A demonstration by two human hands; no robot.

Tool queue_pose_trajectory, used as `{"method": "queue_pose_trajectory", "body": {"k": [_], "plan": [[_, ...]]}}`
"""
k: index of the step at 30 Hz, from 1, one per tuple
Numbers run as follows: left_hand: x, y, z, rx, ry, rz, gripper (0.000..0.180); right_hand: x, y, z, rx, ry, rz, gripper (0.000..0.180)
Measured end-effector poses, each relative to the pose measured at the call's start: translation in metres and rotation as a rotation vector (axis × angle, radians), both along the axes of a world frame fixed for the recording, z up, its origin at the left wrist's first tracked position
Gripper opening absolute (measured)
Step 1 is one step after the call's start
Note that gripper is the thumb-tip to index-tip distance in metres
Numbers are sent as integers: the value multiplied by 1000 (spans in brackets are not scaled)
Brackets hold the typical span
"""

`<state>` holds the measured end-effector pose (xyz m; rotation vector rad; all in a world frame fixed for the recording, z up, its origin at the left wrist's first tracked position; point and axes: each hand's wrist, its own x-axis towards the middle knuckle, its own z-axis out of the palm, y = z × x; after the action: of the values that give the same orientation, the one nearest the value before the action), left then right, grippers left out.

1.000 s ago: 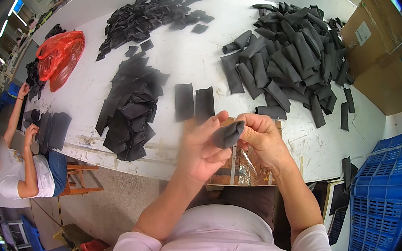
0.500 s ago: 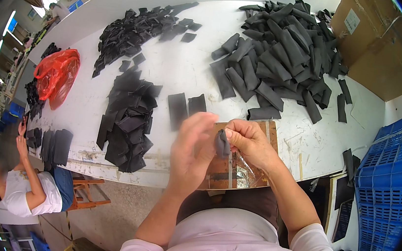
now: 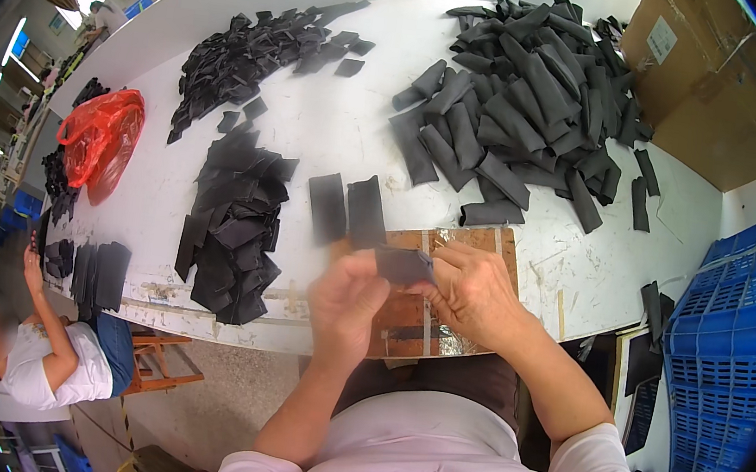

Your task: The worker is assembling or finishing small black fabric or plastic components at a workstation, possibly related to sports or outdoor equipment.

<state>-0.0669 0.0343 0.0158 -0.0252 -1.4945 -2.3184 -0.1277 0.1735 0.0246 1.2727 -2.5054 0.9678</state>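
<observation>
White surface (image 3: 597, 275) spreads around the brown board (image 3: 401, 318); above it, my left grip (image 3: 342, 302) and right grip (image 3: 480, 296) pinch black fabric (image 3: 403, 265) between them.

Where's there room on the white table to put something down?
Between the red bag and the flat black pieces, and between the brown board and blue crate. Crowded: the heaped black rolls beside the cardboard box.
</observation>
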Motion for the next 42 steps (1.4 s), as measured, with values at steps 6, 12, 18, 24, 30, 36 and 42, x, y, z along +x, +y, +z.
{"method": "queue_pose_trajectory", "body": {"k": [6,12,18,24,30,36,42], "plan": [[-18,1,25,-134,97,-220,12,-1,4,13,-107,-16,29,21],[-22,7,33,-253,-127,-176,10,-3,-1,-25,-232,-149,60,12],[-22,4,43,-676,-74,-171,9,0,6,-27,-357,-248,124,14],[-16,8,35,-534,-20,-52,8,-4,0,-31,-309,-288,79,16],[-13,7,34,99,149,-132,15,-5,4,0,-121,-163,25,21],[-8,-7,21,383,91,-189,13,-4,-1,-4,-18,6,44,25],[-10,-12,17,284,72,-130,13,1,0,-3,-66,-21,80,25]]}}
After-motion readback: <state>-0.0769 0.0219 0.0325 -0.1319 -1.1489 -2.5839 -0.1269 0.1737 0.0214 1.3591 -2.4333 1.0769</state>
